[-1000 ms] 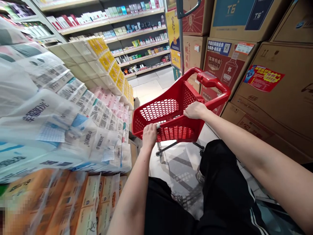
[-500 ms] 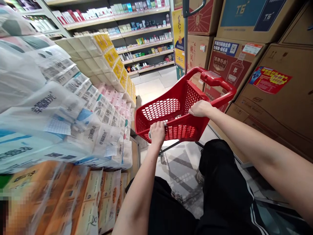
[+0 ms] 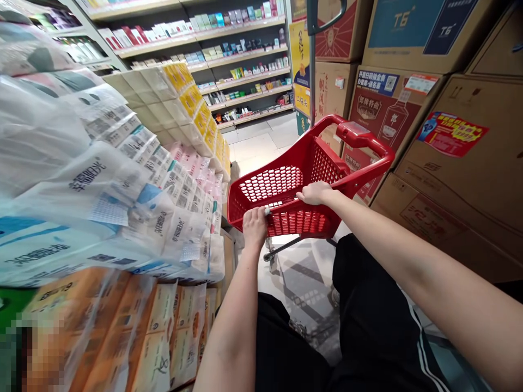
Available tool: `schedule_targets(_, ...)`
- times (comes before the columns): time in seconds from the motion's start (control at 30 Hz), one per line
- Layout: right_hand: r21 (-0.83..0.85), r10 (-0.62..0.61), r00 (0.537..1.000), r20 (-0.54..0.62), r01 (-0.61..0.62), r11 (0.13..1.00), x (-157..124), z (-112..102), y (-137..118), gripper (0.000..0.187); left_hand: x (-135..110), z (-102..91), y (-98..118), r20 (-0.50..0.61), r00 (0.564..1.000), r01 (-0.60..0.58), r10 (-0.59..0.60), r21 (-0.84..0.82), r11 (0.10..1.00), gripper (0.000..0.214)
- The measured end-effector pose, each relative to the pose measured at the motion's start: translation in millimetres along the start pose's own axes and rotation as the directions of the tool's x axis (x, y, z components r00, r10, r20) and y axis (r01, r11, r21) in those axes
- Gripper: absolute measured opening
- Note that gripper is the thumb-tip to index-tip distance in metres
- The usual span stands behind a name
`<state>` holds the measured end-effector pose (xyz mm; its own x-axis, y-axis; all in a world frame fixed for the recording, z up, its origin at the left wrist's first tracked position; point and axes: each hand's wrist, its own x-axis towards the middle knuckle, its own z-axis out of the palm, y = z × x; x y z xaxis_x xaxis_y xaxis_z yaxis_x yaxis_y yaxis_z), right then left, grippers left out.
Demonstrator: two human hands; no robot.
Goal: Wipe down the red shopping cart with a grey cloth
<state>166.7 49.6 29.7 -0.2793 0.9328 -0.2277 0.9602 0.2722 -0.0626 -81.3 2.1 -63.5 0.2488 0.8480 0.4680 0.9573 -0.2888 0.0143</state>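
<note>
1. Item in hand: a red plastic shopping cart [image 3: 327, 163], a deep basket with perforated walls on a low wheeled frame. On my feed it stands on the tile floor [image 3: 253, 155], in an aisle, just ahead of the wearer's black trousers [image 3: 368, 305].
2. Orientation: I read its long axis as running away from the wearer and up to the right of the view. The near wall faces the wearer, and the raised loop handle [image 3: 359, 136] sits at the far end, towards the cartons.
3. Left hand [image 3: 255, 227]: fingers curled round the near rim, a firm, narrow hold on the cart. A small white object [image 3: 267, 211] shows at the rim beside the fingers; I cannot tell what it is.
4. Right hand [image 3: 314, 193]: lying palm-down over the rim, further along. I cannot tell whether it is closed round the rim or only resting there.
5. Left side: stacked, plastic-wrapped tissue packs [image 3: 122, 185], with orange-printed packs [image 3: 122, 326] below them.
6. Right side: stacked cardboard cartons [image 3: 449, 179].
7. Far end: shelves of boxed goods [image 3: 192, 54].
</note>
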Motion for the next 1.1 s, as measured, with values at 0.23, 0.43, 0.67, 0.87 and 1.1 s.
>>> schedule_targets(0.23,-0.026,-0.027,0.997,-0.068,0.025,0.999,-7.2,5.8,-4.3,0.056,-26.9,-3.0,-46.5,-0.048,0.984,0.172,-0.170,0.035,0.984,0.031)
schedule_targets(0.43,-0.030,0.027,0.998,-0.048,-0.029,0.999,-3.0,6.8,-2.8,0.051,-10.9,-6.4,8.8,0.001,0.993,0.121,-0.121,0.027,0.992,0.034)
schedule_targets(0.67,-0.060,0.035,0.994,-0.107,-0.042,0.997,-6.3,7.0,2.1,0.051,16.5,-2.0,68.4,0.008,1.000,-0.003,0.004,-0.056,0.998,0.034)
schedule_targets(0.87,-0.082,0.024,0.990,-0.137,-0.036,0.996,-10.2,6.9,7.2,0.055,2.6,-7.3,17.5,0.041,0.999,-0.018,0.022,-0.088,0.996,0.034)
schedule_targets(1.1,-0.052,0.039,0.993,-0.109,-0.045,0.998,-10.3,3.4,6.1,0.053,-3.0,-6.5,4.2,0.030,0.997,0.073,-0.072,-0.037,0.997,0.034)
